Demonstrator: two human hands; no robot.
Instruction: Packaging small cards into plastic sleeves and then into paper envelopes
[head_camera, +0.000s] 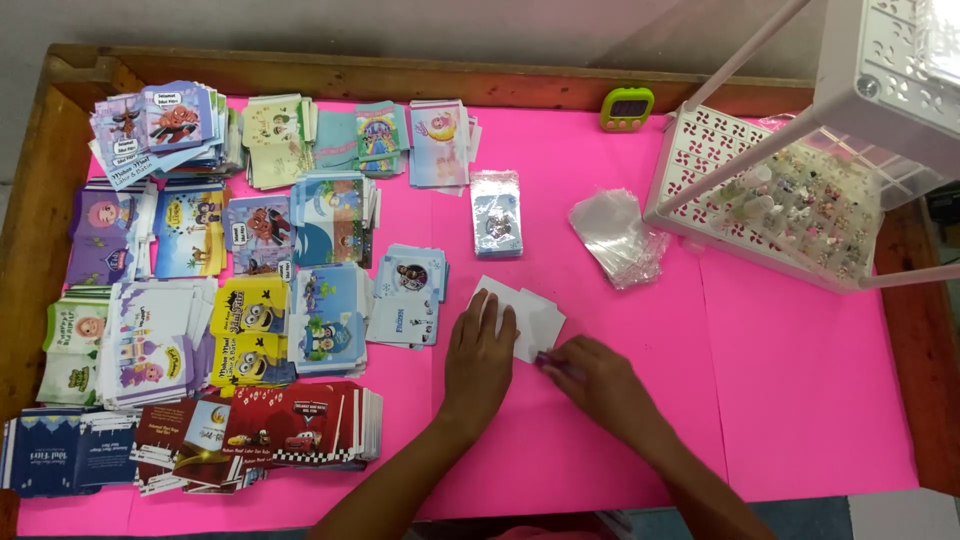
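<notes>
The left hand (480, 350) lies flat, fingers spread and palm down, pressing on the lower left part of a small stack of white cards (520, 312) just below the middle of the frame; its grip is open and wraps nothing. The right hand (590, 378) sits just right of it, its fingertips pinched narrowly at the lower right edge of the same white cards, where a small dark purplish bit shows; what that bit is cannot be told. The cards lie blank side up on the pink sheet (780, 400) that covers the counter, whose wooden rim (30, 210) runs round the frame.

Above the hands, a wrapped pack of bluish cards (496, 213) rests by itself. To its right lies a crumpled heap of clear plastic sleeves (617, 238), touching the foot of a white lattice rack (700, 170) at the upper right of the frame; small mixed trinkets (800, 205) fill the rack's lower tray. A green digital timer (627, 108) stands at the top edge, near the rack.

The whole left half of the frame holds many piles of printed cartoon envelopes (250, 320): purple, blue and yellow ones in the middle, red and dark blue ones along the lower left, pale ones in the upper left. The nearest pile, light blue, lies just left of the left hand.
</notes>
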